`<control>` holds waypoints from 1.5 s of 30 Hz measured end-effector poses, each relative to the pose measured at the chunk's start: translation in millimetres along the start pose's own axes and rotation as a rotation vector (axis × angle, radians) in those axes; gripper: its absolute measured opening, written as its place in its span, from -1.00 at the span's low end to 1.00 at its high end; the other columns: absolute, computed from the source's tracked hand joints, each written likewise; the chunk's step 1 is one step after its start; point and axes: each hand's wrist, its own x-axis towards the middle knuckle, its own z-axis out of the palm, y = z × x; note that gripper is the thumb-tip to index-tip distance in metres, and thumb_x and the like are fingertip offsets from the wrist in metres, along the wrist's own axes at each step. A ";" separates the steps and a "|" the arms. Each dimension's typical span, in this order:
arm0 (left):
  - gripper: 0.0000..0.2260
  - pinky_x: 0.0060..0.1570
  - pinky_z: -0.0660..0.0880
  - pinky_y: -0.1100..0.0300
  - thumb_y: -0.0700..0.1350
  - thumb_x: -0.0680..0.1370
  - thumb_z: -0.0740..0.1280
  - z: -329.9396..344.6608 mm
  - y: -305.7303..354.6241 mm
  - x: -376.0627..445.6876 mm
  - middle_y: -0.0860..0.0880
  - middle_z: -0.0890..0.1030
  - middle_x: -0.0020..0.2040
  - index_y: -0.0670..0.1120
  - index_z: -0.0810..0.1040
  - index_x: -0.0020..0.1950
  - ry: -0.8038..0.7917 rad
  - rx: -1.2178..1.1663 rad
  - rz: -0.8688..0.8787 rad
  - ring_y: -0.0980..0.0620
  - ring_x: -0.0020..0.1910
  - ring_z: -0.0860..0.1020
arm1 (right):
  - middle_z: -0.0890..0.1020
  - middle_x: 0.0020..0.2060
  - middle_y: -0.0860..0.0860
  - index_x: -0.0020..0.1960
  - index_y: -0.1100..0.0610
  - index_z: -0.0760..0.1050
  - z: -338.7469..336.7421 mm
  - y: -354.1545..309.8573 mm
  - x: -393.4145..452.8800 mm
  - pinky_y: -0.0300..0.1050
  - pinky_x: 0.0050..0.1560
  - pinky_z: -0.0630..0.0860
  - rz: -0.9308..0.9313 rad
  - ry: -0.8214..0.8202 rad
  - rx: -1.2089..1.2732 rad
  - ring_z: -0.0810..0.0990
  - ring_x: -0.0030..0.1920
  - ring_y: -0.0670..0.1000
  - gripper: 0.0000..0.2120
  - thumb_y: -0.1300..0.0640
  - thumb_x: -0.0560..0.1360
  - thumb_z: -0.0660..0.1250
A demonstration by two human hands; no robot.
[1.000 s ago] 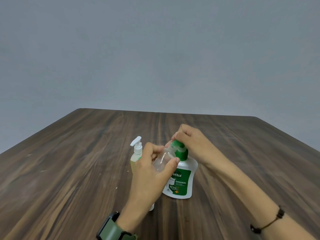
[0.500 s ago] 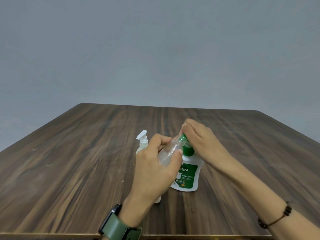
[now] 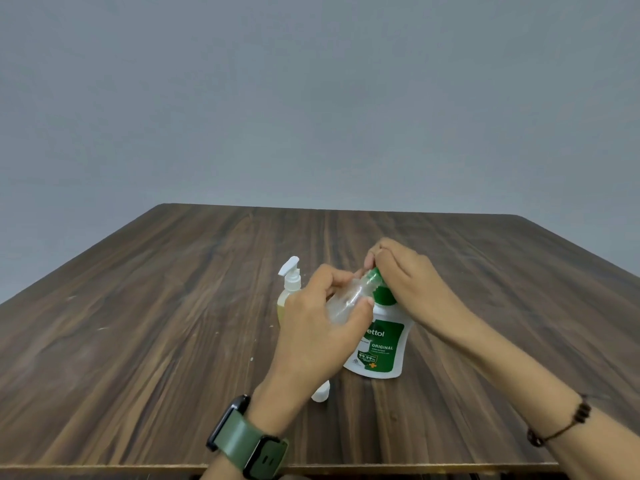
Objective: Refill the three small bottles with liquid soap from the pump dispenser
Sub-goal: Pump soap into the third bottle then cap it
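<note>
tilting the clear small bottle (image 3: pixel 349 299) mouth-first to the nozzle, left hand (image 3: pixel 322 334) grip pinching it; right hand (image 3: pixel 408 282) pressing the green pump dispenser (image 3: pixel 381 341), its grip apparently curled over the head.

Right hand (image 3: pixel 405 282) now lower on green pump head (image 3: pixel 375 277) of dispenser (image 3: pixel 379 344) than one second ago, fingers curled further over top. Clear small bottle (image 3: pixel 346 301) in left hand (image 3: pixel 322 327) tilted more steeply, mouth brought closer under nozzle. Whole group sits slightly further right and nearer bench (image 3: pixel 138 341) front edge in view, consistent with camera shift rather than object displacement.
</note>
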 end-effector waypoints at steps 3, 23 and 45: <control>-0.82 -0.27 0.46 0.49 -0.17 0.41 0.43 -1.0 -1.0 0.4 0.24 0.62 -0.23 0.08 0.49 -0.14 0.012 -0.022 -0.014 0.31 -0.18 0.56 | 0.63 -0.23 0.08 -0.17 0.15 0.51 -1.5 -1.6 0.2 -0.06 -0.21 0.44 0.000 -0.048 -0.032 0.54 -0.25 0.04 -0.72 0.18 0.55 0.05; -0.77 -0.25 0.45 0.52 -0.20 0.41 0.44 -0.8 2.6 -5.4 0.35 0.60 -0.12 0.12 0.50 -0.16 0.022 -0.087 -0.035 0.34 -0.17 0.58 | 0.64 -0.23 0.15 -0.20 0.19 0.51 1.7 -3.2 -2.5 0.06 -0.14 0.49 0.027 -0.007 -0.044 0.58 -0.19 0.13 -0.71 0.17 0.54 0.05; -0.78 -0.21 0.46 0.51 -0.16 0.39 0.47 -13.0 -5.5 -4.5 0.26 0.62 -0.06 0.11 0.54 -0.09 -0.024 -0.105 -0.050 0.30 -0.14 0.60 | 0.66 -0.23 0.09 -0.22 0.17 0.54 2.5 -6.9 -3.5 0.03 -0.14 0.50 -0.006 -0.038 -0.063 0.59 -0.21 0.08 -0.69 0.19 0.53 0.06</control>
